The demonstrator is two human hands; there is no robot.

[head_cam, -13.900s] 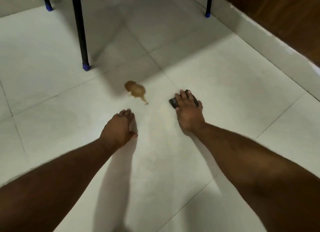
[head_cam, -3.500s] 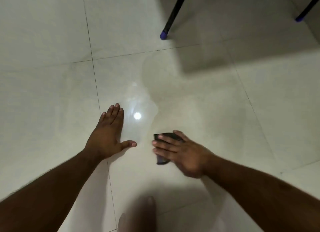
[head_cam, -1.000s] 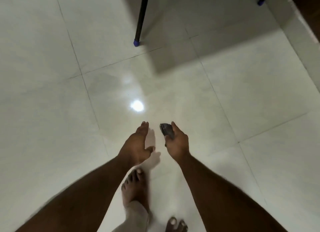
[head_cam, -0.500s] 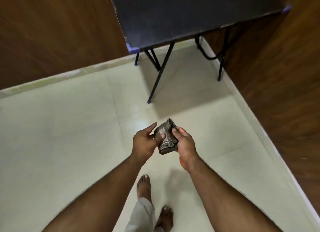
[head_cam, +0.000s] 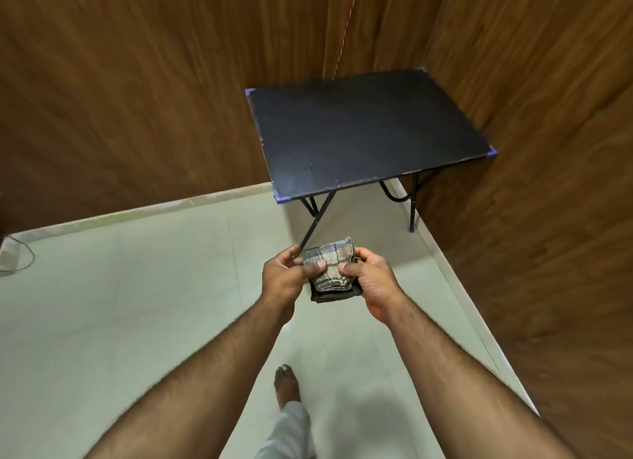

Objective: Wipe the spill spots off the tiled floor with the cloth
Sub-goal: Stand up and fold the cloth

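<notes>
Now, around you stand wood-panelled walls [head_cam: 137, 99], meeting at a corner, with the pale tiled floor [head_cam: 120, 304] below. A black folding tabletop [head_cam: 363, 130] with blue corner caps sits in that corner. Your bare foot [head_cam: 286, 385] rests on a tile beneath your arms. Your left hand [head_cam: 284, 279] and right hand [head_cam: 371, 280] hold the folded checked cloth [head_cam: 330, 270] between them, up off the floor — each grip pinches it, thumb on top.

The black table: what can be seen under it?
Under the black table show crossed black legs with blue feet and pale floor tiles. The tabletop covers the rest.
</notes>
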